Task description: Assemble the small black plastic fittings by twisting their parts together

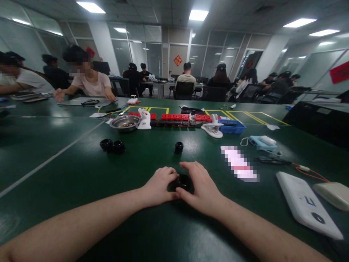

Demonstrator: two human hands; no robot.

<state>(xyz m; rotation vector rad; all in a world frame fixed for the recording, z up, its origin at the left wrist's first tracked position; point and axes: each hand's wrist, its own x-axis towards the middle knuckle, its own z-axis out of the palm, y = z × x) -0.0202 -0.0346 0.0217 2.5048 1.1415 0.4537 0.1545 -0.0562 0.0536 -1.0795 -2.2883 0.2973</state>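
Note:
A black ring-shaped part (183, 181) stands on the green table (131, 225) between my two hands. My left hand (160, 185) closes on its left side, with fingertips and thumb at its edge. On the other side, my right hand (202, 187) curves around it, thumb at the near edge and fingers reaching past the far edge. Farther back lies a similar small black part (179, 147). Two more black parts, one (106, 145) beside another (119, 147), sit side by side to the left.
Behind are a metal bowl (124, 124) with small pieces, white clamps (144, 119), red strips (175, 116) and a blue tray (231, 126). At right lie a phone (239, 163), a light-blue device (262, 143) and a white box (308, 203). People sit beyond.

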